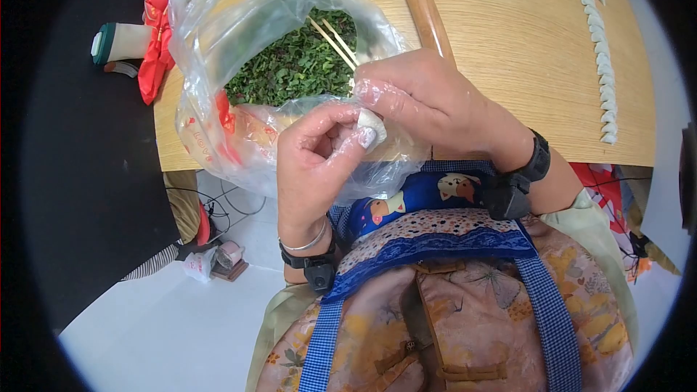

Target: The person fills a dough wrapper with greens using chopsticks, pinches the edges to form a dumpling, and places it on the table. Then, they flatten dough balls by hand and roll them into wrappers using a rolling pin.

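My left hand is closed, its thumb and fingers pinching a small piece of white dough. Just above the dough is my right hand, closed with thumb and forefinger together; what they pinch is hidden. White powder clings to both hands. A pair of chopsticks slants over chopped greens, their near ends running up to my right fingers; whether I hold them cannot be made out. The greens lie inside a clear plastic bag, its crumpled edges spread beneath and beside my left hand.
A wooden rolling pin lies on the wooden table beyond my right hand. Along the right side runs a row of folded dumplings. A red bag and a pale container with a green end are at the left edge.
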Available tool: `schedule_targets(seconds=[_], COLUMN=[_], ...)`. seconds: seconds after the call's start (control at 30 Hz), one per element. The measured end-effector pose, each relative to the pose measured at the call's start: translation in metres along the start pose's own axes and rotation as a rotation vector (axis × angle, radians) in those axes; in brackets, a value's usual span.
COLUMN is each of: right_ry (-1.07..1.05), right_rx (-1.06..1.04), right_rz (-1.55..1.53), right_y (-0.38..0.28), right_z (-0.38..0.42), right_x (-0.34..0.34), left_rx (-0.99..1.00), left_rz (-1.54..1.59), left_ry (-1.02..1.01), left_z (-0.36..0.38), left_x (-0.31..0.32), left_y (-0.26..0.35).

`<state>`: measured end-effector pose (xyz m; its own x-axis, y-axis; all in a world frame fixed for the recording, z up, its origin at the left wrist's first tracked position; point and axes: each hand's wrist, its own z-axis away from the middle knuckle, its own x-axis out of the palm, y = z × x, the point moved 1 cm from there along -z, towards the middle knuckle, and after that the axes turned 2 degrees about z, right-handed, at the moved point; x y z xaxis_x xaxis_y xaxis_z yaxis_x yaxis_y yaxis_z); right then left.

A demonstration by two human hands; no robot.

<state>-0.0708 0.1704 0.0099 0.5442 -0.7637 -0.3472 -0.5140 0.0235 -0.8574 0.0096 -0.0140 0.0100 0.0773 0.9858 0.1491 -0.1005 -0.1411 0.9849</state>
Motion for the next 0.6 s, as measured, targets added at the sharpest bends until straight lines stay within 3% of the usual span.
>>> schedule_targets(seconds=[0.17,0.37,0.6], right_ry=[-0.080,-0.030,-0.028], right_rx=[0.045,-0.027,0.058], right_rz=[0.105,0.152,0.005], right_y=[-0.0008,0.0003,0.0001], right_z=[-0.0010,-0.0014,-0.0004], right_x=[0.0022,0.0061,0.0012], left_rx=[-0.044,-0.045,-0.009], left_rz=[-0.002,0.074,0.171], left_ry=[0.000,-0.035,-0.004], left_z=[-0.0016,-0.0043,-0.0045], left_x=[0.0017,0.0032,0.0020], left_y=[0.0007,0.0039,0.0010])
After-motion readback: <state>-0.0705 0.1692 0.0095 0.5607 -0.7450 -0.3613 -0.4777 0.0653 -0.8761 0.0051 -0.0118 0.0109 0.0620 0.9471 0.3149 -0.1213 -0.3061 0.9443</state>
